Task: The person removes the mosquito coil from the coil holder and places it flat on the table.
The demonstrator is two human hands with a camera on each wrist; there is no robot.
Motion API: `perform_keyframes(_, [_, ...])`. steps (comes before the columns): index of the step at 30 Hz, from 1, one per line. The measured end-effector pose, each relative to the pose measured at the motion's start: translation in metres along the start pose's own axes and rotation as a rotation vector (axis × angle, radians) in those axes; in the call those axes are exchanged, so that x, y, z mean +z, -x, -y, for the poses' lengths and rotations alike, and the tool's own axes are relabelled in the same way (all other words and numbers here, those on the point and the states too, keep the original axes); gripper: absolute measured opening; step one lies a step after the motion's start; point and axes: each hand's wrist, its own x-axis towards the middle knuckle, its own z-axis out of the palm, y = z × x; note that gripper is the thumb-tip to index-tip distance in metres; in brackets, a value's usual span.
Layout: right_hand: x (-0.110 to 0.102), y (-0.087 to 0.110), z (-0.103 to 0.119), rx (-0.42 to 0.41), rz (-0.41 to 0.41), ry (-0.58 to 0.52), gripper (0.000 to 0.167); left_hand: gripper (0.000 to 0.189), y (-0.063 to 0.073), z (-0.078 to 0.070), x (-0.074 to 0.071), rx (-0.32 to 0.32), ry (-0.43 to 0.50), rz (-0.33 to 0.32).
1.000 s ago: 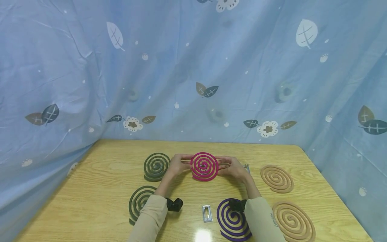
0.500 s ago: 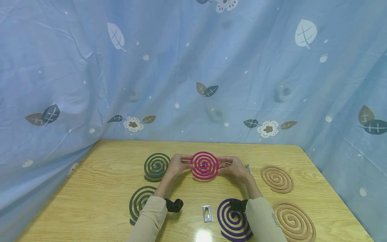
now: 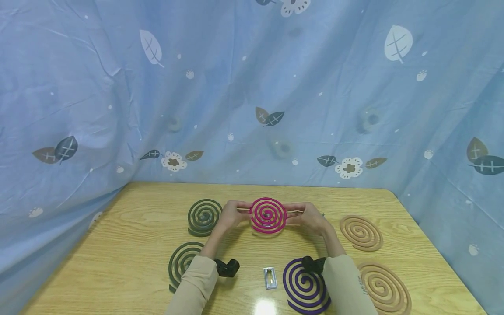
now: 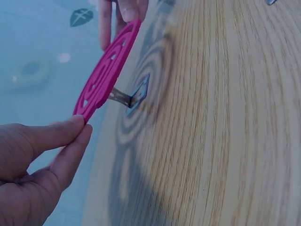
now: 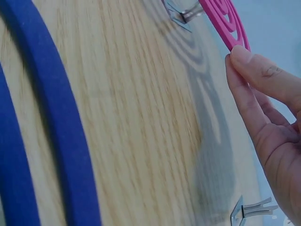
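A pink mosquito coil (image 3: pixel 267 214) is held between both hands, raised above the table. My left hand (image 3: pixel 232 214) pinches its left edge between thumb and fingers, seen close in the left wrist view. On the opposite edge, my right hand (image 3: pixel 311 217) pinches the rim with thumb and fingertips (image 5: pixel 242 54). Under the coil sits a small metal coil stand (image 4: pixel 138 96), whose upright tongue reaches up to the coil's underside in the left wrist view. A second metal stand (image 5: pixel 251 209) with raised prongs is below the right hand, mostly hidden in the head view.
Two dark green coils (image 3: pixel 204 216) are on the left, the nearer one partly behind the left sleeve. A purple coil (image 3: pixel 305 281) lies under the right wrist camera. Two tan coils (image 3: pixel 359 232) lie at right. A flat metal stand (image 3: pixel 270 278) rests at front centre.
The pink coil has shifted slightly right, and its lower edge sits a little higher in the head view. My right hand has moved slightly right with it; the left hand is nearly still.
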Motion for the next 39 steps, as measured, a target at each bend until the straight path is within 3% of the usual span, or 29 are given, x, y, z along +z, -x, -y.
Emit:
perform_keyframes(15, [-0.017,0.007,0.004,-0.017,0.053,0.043,0.047,0.029,0.003,-0.017,0.015,-0.011,0.017,-0.031])
perform_keyframes(21, [-0.022,0.013,0.006,-0.001,0.065,0.049,0.048,0.029,0.004,-0.017,0.021,0.021,0.046,-0.016])
perform_keyframes(28, [-0.03,0.021,0.009,0.022,0.064,0.073,0.047,0.031,0.005,-0.017,0.029,0.011,0.093,0.02])
perform_keyframes(39, [-0.039,0.031,0.01,0.036,0.069,0.061,0.048,0.032,0.006,-0.018,0.04,0.013,0.074,0.033])
